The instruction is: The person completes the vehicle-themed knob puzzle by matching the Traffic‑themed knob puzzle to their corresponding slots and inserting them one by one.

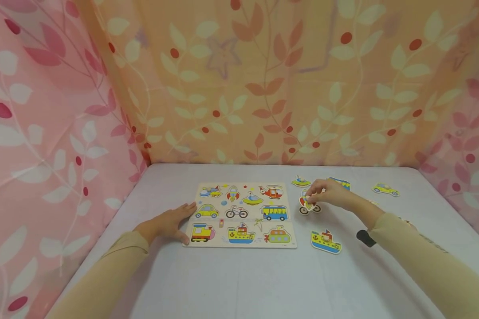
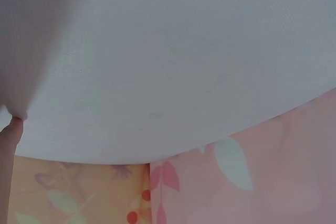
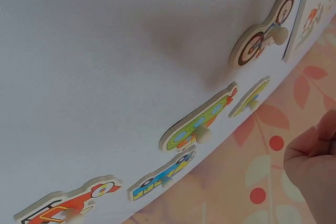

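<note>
A wooden puzzle board point(image 1: 223, 221) with vehicle pictures lies flat on the white table. My left hand point(image 1: 165, 223) rests at its left side, fingers spread and touching the edge; in the left wrist view just a fingertip point(image 2: 16, 127) shows. To the right of the board, my right hand point(image 1: 329, 195) pinches a rocket piece point(image 1: 307, 199). That piece is above a bicycle piece point(image 1: 310, 210), partly covering it from the head view. The right wrist view shows curled fingers point(image 3: 315, 153), with the rocket out of sight.
Knobbed pieces lie around the right hand: boat point(image 1: 326, 242), saucer point(image 1: 300, 180), car point(image 1: 386, 189) and bus point(image 1: 341, 182). A submarine point(image 3: 197, 124) and a helicopter point(image 3: 73, 205) appear in the right wrist view. Patterned curtains point(image 1: 263, 88) stand behind the table and at both sides.
</note>
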Tool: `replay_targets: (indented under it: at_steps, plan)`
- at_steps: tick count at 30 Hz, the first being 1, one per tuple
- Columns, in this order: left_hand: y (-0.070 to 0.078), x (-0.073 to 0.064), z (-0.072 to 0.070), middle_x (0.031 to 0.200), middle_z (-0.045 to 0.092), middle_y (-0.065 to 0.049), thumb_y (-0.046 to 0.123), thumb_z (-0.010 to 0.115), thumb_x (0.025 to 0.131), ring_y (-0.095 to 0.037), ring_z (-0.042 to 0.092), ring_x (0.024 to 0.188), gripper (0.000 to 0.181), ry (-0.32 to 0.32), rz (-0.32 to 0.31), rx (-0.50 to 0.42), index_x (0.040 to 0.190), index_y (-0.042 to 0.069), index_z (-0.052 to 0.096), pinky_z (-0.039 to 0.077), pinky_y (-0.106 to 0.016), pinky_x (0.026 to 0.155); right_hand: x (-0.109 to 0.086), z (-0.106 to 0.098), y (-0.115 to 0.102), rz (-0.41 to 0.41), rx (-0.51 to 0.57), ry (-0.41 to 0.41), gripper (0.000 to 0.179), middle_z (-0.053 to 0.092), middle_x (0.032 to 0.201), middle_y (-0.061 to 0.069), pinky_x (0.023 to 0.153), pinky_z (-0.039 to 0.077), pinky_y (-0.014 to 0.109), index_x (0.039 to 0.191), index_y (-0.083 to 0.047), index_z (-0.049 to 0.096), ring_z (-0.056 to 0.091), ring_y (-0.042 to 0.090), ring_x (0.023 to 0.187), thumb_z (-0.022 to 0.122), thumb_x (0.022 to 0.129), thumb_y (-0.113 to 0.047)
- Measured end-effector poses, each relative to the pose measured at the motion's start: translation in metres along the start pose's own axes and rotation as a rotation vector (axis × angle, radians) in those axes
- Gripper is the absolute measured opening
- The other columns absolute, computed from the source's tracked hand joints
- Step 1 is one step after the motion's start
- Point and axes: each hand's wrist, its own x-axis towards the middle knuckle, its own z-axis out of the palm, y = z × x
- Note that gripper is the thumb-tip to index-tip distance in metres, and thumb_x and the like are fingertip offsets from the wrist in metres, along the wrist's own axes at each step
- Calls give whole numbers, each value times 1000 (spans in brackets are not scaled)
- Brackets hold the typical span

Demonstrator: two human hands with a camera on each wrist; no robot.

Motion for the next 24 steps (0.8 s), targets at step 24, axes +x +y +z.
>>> replay_targets:
  at_steps: [24]
  plan:
    - [-2,2,2,161,17,-13,53,82,67,-39,11,146,115,-2,-39,-13,154,5,24,18,-64,110,31,25,-14,58,16,-41,23,60,94,4,76,38,38,98,-9,74,47,26,97,75,86,-29]
